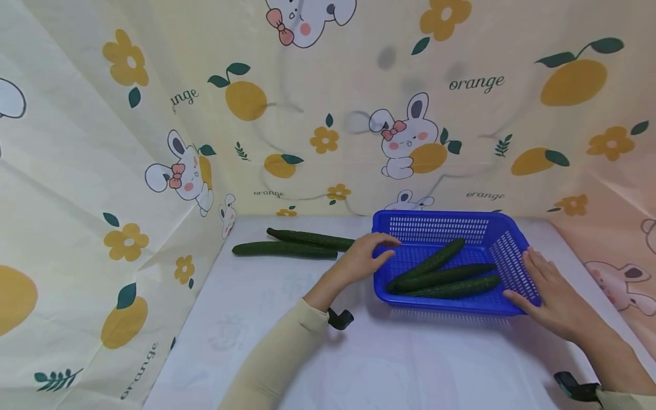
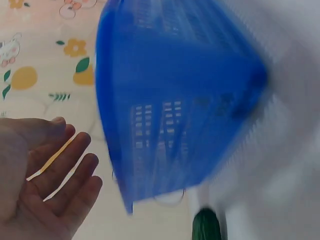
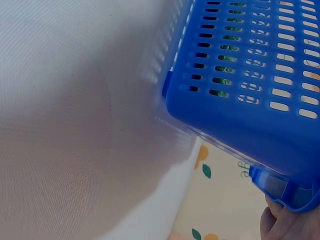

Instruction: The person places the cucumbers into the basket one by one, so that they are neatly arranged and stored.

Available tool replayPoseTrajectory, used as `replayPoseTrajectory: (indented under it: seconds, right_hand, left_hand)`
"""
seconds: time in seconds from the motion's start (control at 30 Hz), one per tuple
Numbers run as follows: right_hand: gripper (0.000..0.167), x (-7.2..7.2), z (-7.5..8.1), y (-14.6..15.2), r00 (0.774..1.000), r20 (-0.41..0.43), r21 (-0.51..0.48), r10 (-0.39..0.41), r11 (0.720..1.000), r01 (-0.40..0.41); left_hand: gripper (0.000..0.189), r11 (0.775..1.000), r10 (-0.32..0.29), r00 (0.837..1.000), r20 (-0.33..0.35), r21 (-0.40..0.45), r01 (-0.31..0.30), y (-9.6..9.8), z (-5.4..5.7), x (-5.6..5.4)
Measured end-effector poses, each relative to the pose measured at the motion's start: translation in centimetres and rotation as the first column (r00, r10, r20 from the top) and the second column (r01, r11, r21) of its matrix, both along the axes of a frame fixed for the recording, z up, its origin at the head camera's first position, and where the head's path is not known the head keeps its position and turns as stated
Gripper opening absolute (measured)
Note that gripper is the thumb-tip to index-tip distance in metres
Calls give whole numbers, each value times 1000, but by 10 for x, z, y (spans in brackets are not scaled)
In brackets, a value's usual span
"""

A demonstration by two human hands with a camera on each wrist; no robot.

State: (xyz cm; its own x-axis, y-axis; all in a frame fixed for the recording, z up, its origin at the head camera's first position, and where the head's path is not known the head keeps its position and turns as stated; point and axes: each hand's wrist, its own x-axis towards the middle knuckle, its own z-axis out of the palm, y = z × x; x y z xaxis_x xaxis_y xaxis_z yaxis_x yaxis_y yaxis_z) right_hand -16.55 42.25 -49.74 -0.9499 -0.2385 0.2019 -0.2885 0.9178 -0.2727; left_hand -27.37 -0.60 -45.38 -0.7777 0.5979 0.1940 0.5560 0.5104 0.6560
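Observation:
A blue plastic basket [image 1: 446, 310] stands on the white table, holding three dark green cucumbers [image 1: 446, 277]. My left hand [image 1: 365, 257] is at the basket's left rim with its fingers loosely bent. In the left wrist view that hand [image 2: 55, 175] appears apart from the blue wall and holds nothing. My right hand [image 1: 556, 299] rests against the basket's right side, fingers straight along the rim and thumb by the front corner. Part of that hand [image 3: 290, 222] shows beside the rim in the right wrist view.
Two more cucumbers [image 1: 284, 249] lie on the white table [image 1: 287, 307] left of the basket, behind my left forearm. A patterned cloth [image 1: 318, 114] with rabbits and oranges hangs behind and at the sides.

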Motion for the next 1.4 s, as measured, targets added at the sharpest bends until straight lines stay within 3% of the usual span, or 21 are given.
replayPoseTrajectory:
  seconds: [0.43, 0.67, 0.9, 1.2, 1.4]
  right_hand:
    - [105, 1, 0, -1, 1000, 14, 4, -14, 1000, 14]
    - [105, 2, -1, -1, 1000, 8, 7, -13, 1000, 13]
    - [104, 0, -1, 0, 1000, -16, 25, -1, 1000, 1]
    - [104, 1, -2, 0, 1000, -17, 62, 1, 998, 0]
    - [103, 0, 0, -1, 1000, -23, 49, 2, 999, -1]
  left_hand:
    - [39, 993, 88, 995, -39, 88, -84, -91, -14, -19]
    - [45, 983, 181, 983, -18, 12, -181, -145, -25, -30]
    - [51, 960, 265, 964, 8, -90, -263, -196, -38, -43]
    - [58, 923, 346, 937, 49, -194, -331, -250, -51, -55]
    - [59, 905, 370, 929, 23, -233, -355, -280, -64, -69]
